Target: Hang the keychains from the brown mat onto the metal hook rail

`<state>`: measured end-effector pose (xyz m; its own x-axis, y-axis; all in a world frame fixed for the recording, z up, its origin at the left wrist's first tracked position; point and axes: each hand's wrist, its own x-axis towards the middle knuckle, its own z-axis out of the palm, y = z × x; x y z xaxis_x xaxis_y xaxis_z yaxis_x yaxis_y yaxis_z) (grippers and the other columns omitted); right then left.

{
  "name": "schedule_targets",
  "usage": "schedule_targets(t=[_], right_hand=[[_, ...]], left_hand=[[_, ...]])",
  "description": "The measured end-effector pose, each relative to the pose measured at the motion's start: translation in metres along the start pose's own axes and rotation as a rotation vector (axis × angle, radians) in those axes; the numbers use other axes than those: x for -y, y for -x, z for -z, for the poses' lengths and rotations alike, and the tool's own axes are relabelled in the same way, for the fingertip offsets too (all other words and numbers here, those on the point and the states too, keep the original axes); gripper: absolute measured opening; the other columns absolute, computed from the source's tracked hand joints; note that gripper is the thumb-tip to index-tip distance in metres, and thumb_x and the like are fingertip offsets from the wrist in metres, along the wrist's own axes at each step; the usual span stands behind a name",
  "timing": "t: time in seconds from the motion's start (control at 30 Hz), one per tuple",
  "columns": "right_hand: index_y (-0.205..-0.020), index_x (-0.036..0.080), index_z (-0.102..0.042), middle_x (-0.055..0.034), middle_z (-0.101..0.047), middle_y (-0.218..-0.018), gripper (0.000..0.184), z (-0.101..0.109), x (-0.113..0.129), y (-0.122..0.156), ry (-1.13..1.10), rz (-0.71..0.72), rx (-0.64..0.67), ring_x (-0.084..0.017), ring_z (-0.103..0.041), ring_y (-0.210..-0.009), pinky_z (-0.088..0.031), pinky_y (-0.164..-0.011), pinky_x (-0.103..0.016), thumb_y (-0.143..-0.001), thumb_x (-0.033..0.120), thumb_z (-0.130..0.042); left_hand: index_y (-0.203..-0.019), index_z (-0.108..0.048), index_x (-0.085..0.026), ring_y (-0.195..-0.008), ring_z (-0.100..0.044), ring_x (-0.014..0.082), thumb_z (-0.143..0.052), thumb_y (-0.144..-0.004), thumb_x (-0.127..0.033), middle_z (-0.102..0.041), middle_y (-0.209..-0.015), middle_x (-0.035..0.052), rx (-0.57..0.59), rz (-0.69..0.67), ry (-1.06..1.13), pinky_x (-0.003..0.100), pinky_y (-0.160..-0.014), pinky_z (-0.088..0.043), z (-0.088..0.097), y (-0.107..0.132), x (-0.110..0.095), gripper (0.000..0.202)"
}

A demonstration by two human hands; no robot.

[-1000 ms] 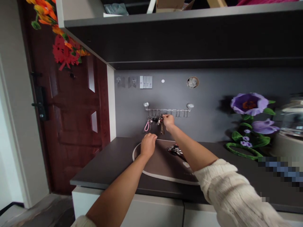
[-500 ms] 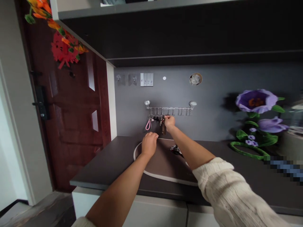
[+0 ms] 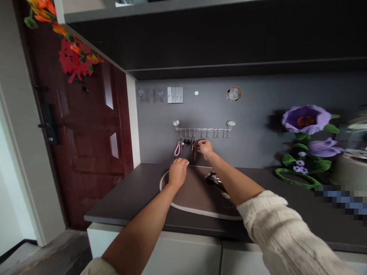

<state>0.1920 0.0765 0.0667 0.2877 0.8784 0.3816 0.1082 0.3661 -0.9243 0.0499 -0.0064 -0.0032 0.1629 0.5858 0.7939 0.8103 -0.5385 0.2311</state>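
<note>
A clear hook rail (image 3: 205, 129) is fixed to the grey wall, with several key bunches on its left hooks. At the far left hangs a pink loop strap (image 3: 177, 149) with a key ring. My right hand (image 3: 205, 148) reaches up to the rail, its fingers pinched at a bunch of keys (image 3: 195, 148) with a brown tag. My left hand (image 3: 178, 171) hovers lower, over the left part of a brown mat (image 3: 197, 194), fingers curled together with nothing visible in them. On the mat lies another bunch of keys (image 3: 212, 177), partly behind my right forearm.
A dark shelf (image 3: 200, 42) overhangs the counter (image 3: 123, 194). Purple plush flowers (image 3: 306, 122) and a pale container (image 3: 348, 168) stand to the right. Left of the counter is a dark red door (image 3: 83, 152) with a red ornament (image 3: 74, 59).
My right hand stays at the keys by the rail, its fingertips slightly further over the bunch with the brown tag. The view has shifted a little; my left hand keeps its curled pose.
</note>
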Motion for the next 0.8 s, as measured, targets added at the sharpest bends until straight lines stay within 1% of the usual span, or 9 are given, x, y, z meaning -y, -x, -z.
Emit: schedule_targets(t=[0.07, 0.13, 0.3, 0.5, 0.67, 0.8], right_hand=[[-0.068, 0.017, -0.045, 0.0028, -0.052, -0.057, 0.009, 0.005, 0.006, 0.008, -0.041, -0.07, 0.037, -0.006, -0.052, -0.049, -0.044, -0.055, -0.02, -0.073, 0.01, -0.042], [-0.069, 0.017, -0.044, 0.0021, -0.052, -0.061, 0.011, 0.011, 0.012, 0.016, -0.039, -0.102, 0.041, -0.006, -0.052, -0.05, -0.045, -0.055, -0.02, -0.074, 0.008, -0.041], [-0.071, 0.016, -0.047, -0.0003, -0.055, -0.073, 0.009, 0.026, 0.024, 0.033, -0.012, -0.116, 0.096, -0.006, -0.054, -0.054, -0.046, -0.057, -0.022, -0.073, 0.008, -0.044], [-0.075, 0.016, -0.048, -0.0028, -0.058, -0.077, 0.006, 0.044, 0.034, 0.056, -0.055, -0.11, 0.162, -0.007, -0.057, -0.059, -0.047, -0.058, -0.023, -0.076, 0.011, -0.044], [-0.077, 0.016, -0.049, -0.003, -0.059, -0.076, 0.005, 0.058, 0.034, 0.078, -0.113, -0.11, 0.201, -0.007, -0.057, -0.059, -0.047, -0.061, -0.023, -0.077, 0.013, -0.045], [-0.077, 0.015, -0.049, -0.0024, -0.059, -0.073, 0.005, 0.067, 0.026, 0.093, -0.146, -0.13, 0.192, -0.007, -0.057, -0.058, -0.048, -0.059, -0.022, -0.077, 0.011, -0.046]], left_hand=[[-0.082, -0.059, -0.017, -0.079, -0.051, 0.0153, -0.036, -0.084, -0.025, -0.059, -0.08, 0.0049, 0.002, 0.002, 0.005, 0.026, -0.072, -0.037, 0.001, 0.0, 0.001, 0.025], [-0.082, -0.06, -0.017, -0.08, -0.051, 0.0152, -0.036, -0.084, -0.025, -0.059, -0.081, 0.005, 0.004, 0.003, 0.014, 0.026, -0.073, -0.037, 0.001, 0.001, 0.001, 0.024], [-0.083, -0.06, -0.018, -0.081, -0.052, 0.0151, -0.039, -0.083, -0.025, -0.059, -0.081, 0.0047, 0.01, 0.015, 0.042, 0.026, -0.074, -0.038, 0.004, 0.005, -0.001, 0.022], [-0.083, -0.061, -0.018, -0.08, -0.053, 0.0154, -0.042, -0.082, -0.024, -0.06, -0.082, 0.0046, 0.022, 0.023, 0.088, 0.027, -0.075, -0.039, 0.01, 0.011, -0.011, 0.021], [-0.085, -0.062, -0.018, -0.083, -0.052, 0.0157, -0.044, -0.08, -0.024, -0.061, -0.085, 0.0047, 0.077, -0.009, 0.121, 0.027, -0.077, -0.039, 0.011, 0.011, -0.025, 0.019], [-0.088, -0.062, -0.019, -0.086, -0.052, 0.0152, -0.047, -0.079, -0.022, -0.061, -0.088, 0.0043, 0.138, -0.026, 0.139, 0.027, -0.08, -0.038, 0.006, 0.009, -0.037, 0.018]])
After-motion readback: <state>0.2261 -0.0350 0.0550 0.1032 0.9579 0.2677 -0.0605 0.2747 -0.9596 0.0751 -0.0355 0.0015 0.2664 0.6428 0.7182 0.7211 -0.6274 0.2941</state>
